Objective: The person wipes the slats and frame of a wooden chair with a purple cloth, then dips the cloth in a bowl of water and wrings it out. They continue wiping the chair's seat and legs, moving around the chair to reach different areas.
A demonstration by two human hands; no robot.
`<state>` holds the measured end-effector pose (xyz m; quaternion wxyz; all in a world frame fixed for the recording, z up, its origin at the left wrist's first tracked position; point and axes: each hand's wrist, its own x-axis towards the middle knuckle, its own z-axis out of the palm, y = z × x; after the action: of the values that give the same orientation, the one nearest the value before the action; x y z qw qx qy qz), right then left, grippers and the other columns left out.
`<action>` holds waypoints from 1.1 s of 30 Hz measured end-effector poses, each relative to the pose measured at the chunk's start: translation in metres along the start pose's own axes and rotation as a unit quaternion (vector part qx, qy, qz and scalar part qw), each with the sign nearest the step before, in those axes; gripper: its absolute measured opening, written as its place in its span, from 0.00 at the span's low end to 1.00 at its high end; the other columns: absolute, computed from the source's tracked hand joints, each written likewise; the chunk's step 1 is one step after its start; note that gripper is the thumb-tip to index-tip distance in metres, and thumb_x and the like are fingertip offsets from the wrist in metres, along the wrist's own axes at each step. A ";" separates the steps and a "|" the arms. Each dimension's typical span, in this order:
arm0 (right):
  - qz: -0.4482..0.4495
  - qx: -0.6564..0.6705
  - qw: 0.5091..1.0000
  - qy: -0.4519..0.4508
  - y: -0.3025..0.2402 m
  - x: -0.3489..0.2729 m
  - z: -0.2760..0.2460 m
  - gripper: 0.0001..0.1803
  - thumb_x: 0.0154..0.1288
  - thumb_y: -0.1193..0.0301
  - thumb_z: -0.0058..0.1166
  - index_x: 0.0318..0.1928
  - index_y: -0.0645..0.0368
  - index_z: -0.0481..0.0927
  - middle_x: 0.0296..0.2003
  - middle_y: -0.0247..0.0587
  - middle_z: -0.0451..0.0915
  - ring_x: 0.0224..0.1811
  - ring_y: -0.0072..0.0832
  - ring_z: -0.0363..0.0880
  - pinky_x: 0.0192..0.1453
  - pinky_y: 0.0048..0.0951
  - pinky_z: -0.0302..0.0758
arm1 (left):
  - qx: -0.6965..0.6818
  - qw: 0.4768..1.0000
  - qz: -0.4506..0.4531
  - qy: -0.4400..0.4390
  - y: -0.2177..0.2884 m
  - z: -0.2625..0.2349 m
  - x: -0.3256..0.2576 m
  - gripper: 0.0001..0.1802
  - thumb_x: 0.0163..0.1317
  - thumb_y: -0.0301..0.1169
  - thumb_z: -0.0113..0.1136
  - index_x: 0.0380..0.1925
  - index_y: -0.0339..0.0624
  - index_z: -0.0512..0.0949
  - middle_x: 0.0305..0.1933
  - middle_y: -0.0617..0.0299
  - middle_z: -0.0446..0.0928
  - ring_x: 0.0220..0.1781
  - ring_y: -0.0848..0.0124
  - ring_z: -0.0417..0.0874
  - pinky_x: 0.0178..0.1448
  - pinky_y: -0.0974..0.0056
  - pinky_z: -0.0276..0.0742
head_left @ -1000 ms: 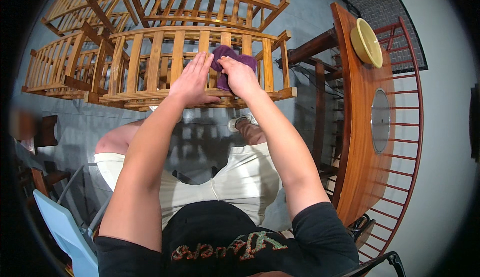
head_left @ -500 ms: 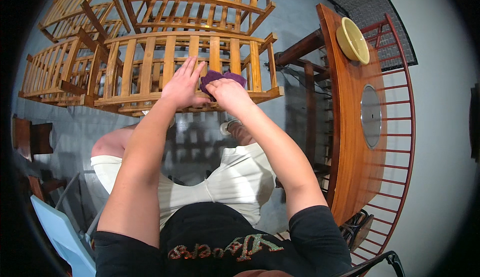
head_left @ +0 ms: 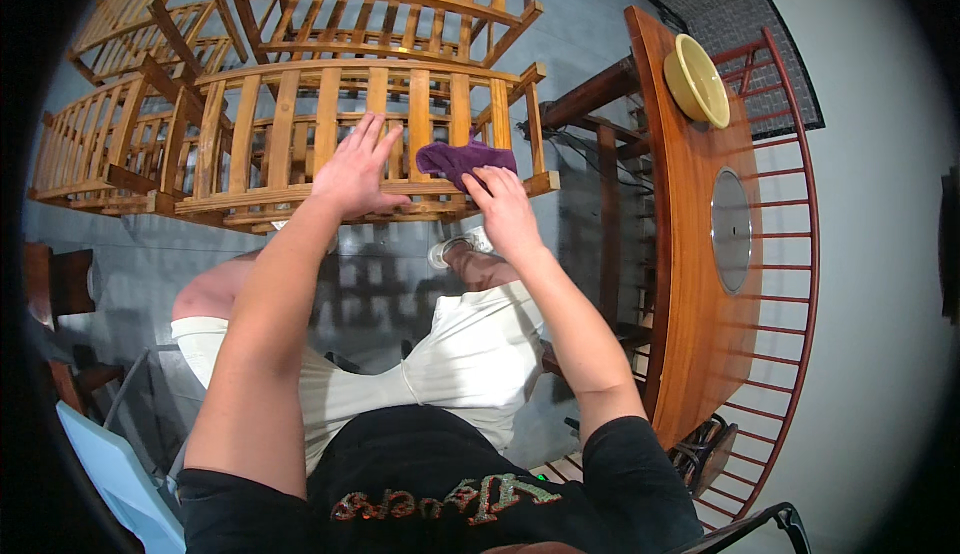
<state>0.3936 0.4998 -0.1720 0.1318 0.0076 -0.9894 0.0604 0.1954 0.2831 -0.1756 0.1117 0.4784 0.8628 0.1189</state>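
Head view shows left hand (head_left: pixel 353 176) spread over wooden slats (head_left: pixel 326 114), right hand (head_left: pixel 508 216) touching purple cloth (head_left: pixel 462 160), grip unclear.

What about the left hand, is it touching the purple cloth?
Apart. The head view shows a clear gap between the left hand and the purple cloth.

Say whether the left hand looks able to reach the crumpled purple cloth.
Probably yes: the left hand is open beside the crumpled purple cloth, with only slatted brown wood visible between; the right hand touches just the cloth's near side.
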 end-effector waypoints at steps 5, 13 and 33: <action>0.136 0.041 0.989 0.039 -0.020 0.015 0.020 0.18 0.69 0.64 0.62 0.58 0.47 0.88 0.66 0.45 0.78 0.71 0.47 0.71 0.81 0.52 0.59 | 0.019 1.000 0.013 -0.005 -0.003 -0.003 -0.001 0.60 0.54 0.63 0.74 0.82 0.62 0.54 0.86 0.41 0.45 0.88 0.49 0.43 0.86 0.49 0.55; 0.234 0.119 0.963 0.059 -0.004 0.045 0.038 0.12 0.62 0.62 0.70 0.46 0.46 0.93 0.56 0.37 0.86 0.62 0.39 0.79 0.69 0.44 0.69 | 0.044 0.997 0.054 -0.028 -0.002 -0.003 0.002 0.49 0.61 0.65 0.65 0.80 0.83 0.56 0.85 0.31 0.42 0.88 0.40 0.41 0.85 0.46 0.56; 0.346 0.153 0.922 0.082 0.066 0.187 0.066 0.08 0.59 0.67 0.72 0.37 0.55 0.93 0.42 0.52 0.87 0.48 0.48 0.87 0.55 0.47 0.80 | 0.048 0.992 0.115 0.007 -0.013 0.009 0.007 0.36 0.67 0.68 0.56 0.75 0.85 0.67 0.83 0.25 0.44 0.87 0.36 0.41 0.84 0.46 0.53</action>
<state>0.1941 0.5578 -0.1940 0.1805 -0.3199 -0.8951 0.2529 0.1837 0.2829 -0.1884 0.0680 0.5785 0.8075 0.0931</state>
